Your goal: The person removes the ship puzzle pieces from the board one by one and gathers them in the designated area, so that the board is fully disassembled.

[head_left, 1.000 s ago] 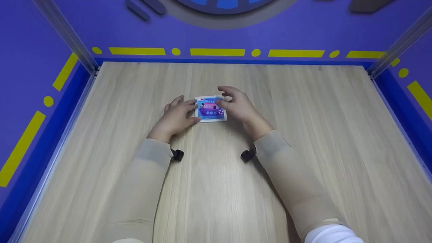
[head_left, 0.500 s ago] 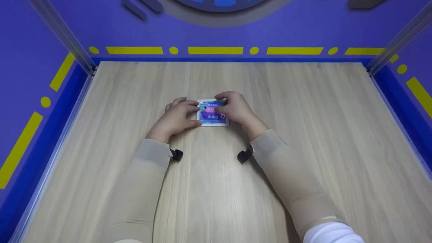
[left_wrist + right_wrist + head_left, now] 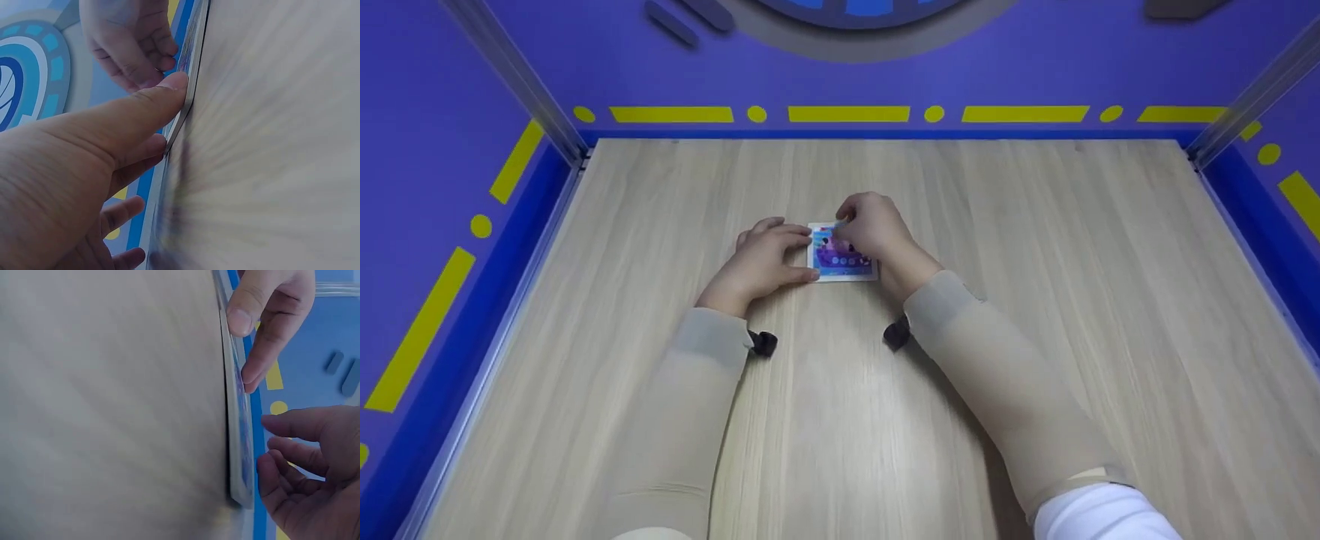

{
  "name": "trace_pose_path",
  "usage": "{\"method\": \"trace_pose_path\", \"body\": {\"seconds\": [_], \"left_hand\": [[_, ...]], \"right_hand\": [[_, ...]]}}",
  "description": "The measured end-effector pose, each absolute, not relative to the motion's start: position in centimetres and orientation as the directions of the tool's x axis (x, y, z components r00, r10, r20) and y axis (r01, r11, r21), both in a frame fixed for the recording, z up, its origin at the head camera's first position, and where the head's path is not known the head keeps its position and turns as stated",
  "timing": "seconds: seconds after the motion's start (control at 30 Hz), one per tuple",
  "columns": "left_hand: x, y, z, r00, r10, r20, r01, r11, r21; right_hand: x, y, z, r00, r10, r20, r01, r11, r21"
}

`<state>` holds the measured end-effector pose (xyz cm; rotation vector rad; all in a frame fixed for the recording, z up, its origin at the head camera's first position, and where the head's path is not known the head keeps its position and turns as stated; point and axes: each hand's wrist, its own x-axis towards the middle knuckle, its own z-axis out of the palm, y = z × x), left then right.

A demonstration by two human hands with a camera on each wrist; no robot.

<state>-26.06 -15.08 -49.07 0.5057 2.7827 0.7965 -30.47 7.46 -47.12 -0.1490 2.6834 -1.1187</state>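
Observation:
A thin square picture board [image 3: 840,264] with a white rim and a pink and purple ship on blue lies flat on the table. My left hand [image 3: 761,262] holds its left side: the thumb rests on the near left corner and the fingertips touch the left edge. Over the upper right of the picture is my right hand [image 3: 876,229], its fingers loosely bent. In the right wrist view, the right hand [image 3: 315,467] stays just off the face of the board [image 3: 241,455], and nothing shows between its fingers. Part of the picture is hidden beneath that hand.
The wood-grain table [image 3: 840,420] spreads out around the board. Blue walls [image 3: 1035,67] with yellow marks rise at the back and both sides. Small black wrist mounts [image 3: 763,344] stick out below the beige sleeves [image 3: 675,420].
My right hand has come further over the board's upper part, and its fingers have bent closer together. The left hand keeps its place at the left edge.

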Motion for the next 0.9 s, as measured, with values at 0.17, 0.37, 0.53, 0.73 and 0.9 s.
{"method": "trace_pose_path", "body": {"seconds": [0.17, 0.37, 0.53, 0.73, 0.9], "left_hand": [[-26.2, -15.0, -49.2, -0.921, 0.375, -0.104, 0.262, 0.795, 0.547], [-26.2, -15.1, -49.2, -0.921, 0.376, -0.104, 0.261, 0.793, 0.551], [-26.1, -15.0, -49.2, -0.922, 0.372, -0.107, 0.257, 0.795, 0.549], [-26.1, -15.0, -49.2, -0.921, 0.375, -0.103, 0.261, 0.792, 0.552], [-26.1, -15.1, -49.2, -0.923, 0.373, -0.095, 0.261, 0.788, 0.558]], "right_hand": [[-30.7, 7.2, -46.9, -0.963, -0.172, -0.209, 0.023, 0.718, -0.695], [-30.8, 6.6, -47.0, -0.958, -0.160, -0.237, 0.045, 0.734, -0.678], [-30.7, 6.2, -47.1, -0.959, -0.152, -0.239, 0.043, 0.755, -0.655], [-30.9, 5.6, -47.5, -0.962, -0.127, -0.240, 0.051, 0.783, -0.620], [-31.3, 5.0, -47.5, -0.957, -0.111, -0.269, 0.069, 0.812, -0.579]]}}
